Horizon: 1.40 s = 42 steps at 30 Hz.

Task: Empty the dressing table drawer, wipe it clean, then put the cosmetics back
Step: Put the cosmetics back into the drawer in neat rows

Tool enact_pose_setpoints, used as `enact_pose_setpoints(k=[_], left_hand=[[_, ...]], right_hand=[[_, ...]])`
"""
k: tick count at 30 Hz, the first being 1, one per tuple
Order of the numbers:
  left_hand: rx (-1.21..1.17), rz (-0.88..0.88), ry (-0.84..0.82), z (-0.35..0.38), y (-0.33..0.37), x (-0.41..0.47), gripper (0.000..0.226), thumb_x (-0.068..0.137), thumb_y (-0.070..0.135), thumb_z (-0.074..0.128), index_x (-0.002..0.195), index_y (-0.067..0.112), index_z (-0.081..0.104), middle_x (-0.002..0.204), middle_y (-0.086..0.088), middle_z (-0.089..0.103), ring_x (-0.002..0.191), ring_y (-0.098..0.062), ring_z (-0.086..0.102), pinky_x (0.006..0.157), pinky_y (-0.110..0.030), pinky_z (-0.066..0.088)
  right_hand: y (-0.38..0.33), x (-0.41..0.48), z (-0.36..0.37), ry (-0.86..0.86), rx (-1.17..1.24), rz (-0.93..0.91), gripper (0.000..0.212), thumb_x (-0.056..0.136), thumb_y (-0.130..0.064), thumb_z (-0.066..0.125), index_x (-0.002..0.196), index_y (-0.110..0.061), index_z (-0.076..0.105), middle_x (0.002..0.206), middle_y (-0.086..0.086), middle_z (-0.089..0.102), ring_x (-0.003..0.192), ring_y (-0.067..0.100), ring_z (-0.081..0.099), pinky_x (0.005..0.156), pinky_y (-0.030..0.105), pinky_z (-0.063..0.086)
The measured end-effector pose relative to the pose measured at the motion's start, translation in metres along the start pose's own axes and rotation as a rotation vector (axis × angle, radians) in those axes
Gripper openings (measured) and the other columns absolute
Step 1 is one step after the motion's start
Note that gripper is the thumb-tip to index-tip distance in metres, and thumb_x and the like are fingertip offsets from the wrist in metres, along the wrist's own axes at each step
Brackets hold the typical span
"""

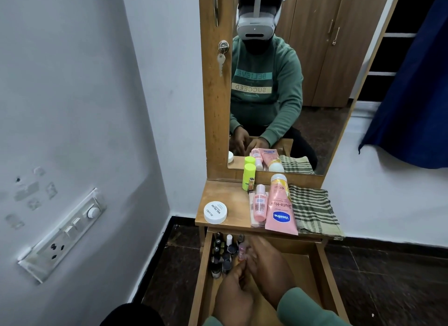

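Note:
The wooden drawer (322,272) is pulled out below the dressing table top (218,192). Several small nail polish bottles (221,255) stand crowded in its far left corner. My right hand (269,265) reaches into the drawer with its fingers around a small pink bottle (242,251) beside that cluster. My left hand (234,294) sits just below it, its fingers curled near the right hand's fingertips; whether it holds anything is hidden. On the table top lie a white round jar (215,212), a pink Vaseline tube (281,209), a small pink bottle (260,205), a lime-green bottle (249,176) and a checked cloth (312,210).
A mirror (291,83) rises behind the table top, showing a person in a green sweatshirt. A key (221,61) hangs from a lock on the wooden frame. A switch panel (63,236) is on the left wall. A blue curtain (417,95) hangs at the right. The floor is dark tile.

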State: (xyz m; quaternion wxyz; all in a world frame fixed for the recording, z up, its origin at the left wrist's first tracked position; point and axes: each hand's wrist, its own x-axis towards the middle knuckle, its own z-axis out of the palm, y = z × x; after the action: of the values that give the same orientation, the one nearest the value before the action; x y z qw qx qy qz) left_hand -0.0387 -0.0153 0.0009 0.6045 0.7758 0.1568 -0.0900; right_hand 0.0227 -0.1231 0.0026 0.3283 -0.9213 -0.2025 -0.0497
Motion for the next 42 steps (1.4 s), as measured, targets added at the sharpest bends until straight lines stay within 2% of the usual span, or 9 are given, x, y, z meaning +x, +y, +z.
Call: enact_pose_setpoints(k=[6,8,11,15,24,32,36,39,42], left_hand=[[0.006,0.247,0.199,-0.006,0.035,-0.009,0.055,0.095,0.002,0.058,0.129,0.045,0.056,0.123,0.017,0.067,0.112,0.006,0.062,0.103,-0.019,0.049],[-0.04,0.363,0.206,-0.012,0.053,0.0,0.06,0.095,-0.004,0.054,0.14,0.036,0.056,0.129,0.016,0.066,0.118,-0.002,0.063,0.107,-0.031,0.05],[-0.151,0.35,0.208,-0.025,0.08,0.027,0.063,0.095,-0.008,0.048,0.147,0.027,0.05,0.133,0.014,0.064,0.12,-0.024,0.065,0.103,-0.053,0.053],[-0.198,0.255,0.266,-0.04,0.095,0.062,0.064,0.092,-0.011,0.047,0.145,0.023,0.05,0.124,0.011,0.064,0.117,-0.001,0.061,0.102,-0.026,0.05],[-0.268,0.139,0.3,-0.044,0.08,0.075,0.061,0.09,-0.011,0.048,0.14,0.023,0.054,0.116,0.012,0.067,0.112,-0.005,0.064,0.107,-0.038,0.051],[-0.211,0.213,0.217,-0.045,0.093,0.075,0.064,0.091,-0.015,0.046,0.147,0.017,0.048,0.133,0.002,0.062,0.123,-0.008,0.059,0.108,-0.026,0.046],[-0.135,0.277,0.163,-0.047,0.106,0.067,0.067,0.091,-0.015,0.047,0.145,0.025,0.051,0.131,0.015,0.061,0.127,-0.003,0.056,0.1,-0.018,0.047],[-0.086,0.345,0.135,-0.05,0.107,0.049,0.068,0.092,-0.014,0.045,0.128,0.042,0.059,0.12,0.033,0.063,0.118,0.011,0.057,0.088,-0.006,0.045],[-0.099,0.368,0.11,-0.049,0.089,0.03,0.058,0.098,-0.009,0.046,0.135,0.034,0.061,0.124,0.02,0.07,0.093,-0.009,0.068,0.081,-0.023,0.057]], right_hand=[[-0.029,0.003,-0.04,0.087,-0.077,-0.183,0.014,0.094,-0.016,0.061,0.101,-0.027,0.066,0.096,-0.012,0.065,0.086,0.005,0.057,0.073,0.018,0.046],[-0.037,0.029,-0.058,0.254,-0.054,-0.177,0.012,0.091,-0.017,0.067,0.099,-0.026,0.067,0.094,-0.014,0.066,0.082,0.002,0.059,0.07,0.015,0.048],[-0.038,0.089,-0.082,0.41,-0.082,-0.101,0.009,0.087,-0.02,0.071,0.091,-0.024,0.066,0.087,-0.007,0.068,0.078,0.013,0.061,0.064,0.03,0.052],[-0.025,0.153,-0.083,0.267,-0.248,0.12,0.02,0.08,-0.035,0.073,0.08,-0.027,0.055,0.079,-0.005,0.066,0.086,0.024,0.06,0.077,0.036,0.044],[-0.008,0.183,-0.048,0.292,-0.458,0.217,0.024,0.076,-0.04,0.071,0.08,-0.027,0.052,0.076,-0.004,0.068,0.083,0.024,0.061,0.081,0.041,0.034],[-0.023,0.164,-0.066,0.384,-0.353,0.16,0.012,0.08,-0.03,0.068,0.081,-0.026,0.056,0.07,-0.008,0.063,0.075,0.019,0.057,0.082,0.04,0.04],[-0.045,0.131,-0.078,0.383,-0.144,0.06,0.012,0.081,-0.027,0.07,0.087,-0.026,0.061,0.074,-0.008,0.065,0.074,0.019,0.061,0.069,0.037,0.051],[-0.06,0.099,-0.082,0.333,-0.037,0.001,0.018,0.083,-0.027,0.074,0.1,-0.026,0.067,0.08,-0.008,0.065,0.073,0.013,0.062,0.065,0.032,0.053],[-0.062,0.067,-0.075,0.282,-0.002,-0.017,0.017,0.087,-0.026,0.073,0.103,-0.027,0.072,0.087,-0.008,0.067,0.075,0.008,0.061,0.07,0.03,0.054]])
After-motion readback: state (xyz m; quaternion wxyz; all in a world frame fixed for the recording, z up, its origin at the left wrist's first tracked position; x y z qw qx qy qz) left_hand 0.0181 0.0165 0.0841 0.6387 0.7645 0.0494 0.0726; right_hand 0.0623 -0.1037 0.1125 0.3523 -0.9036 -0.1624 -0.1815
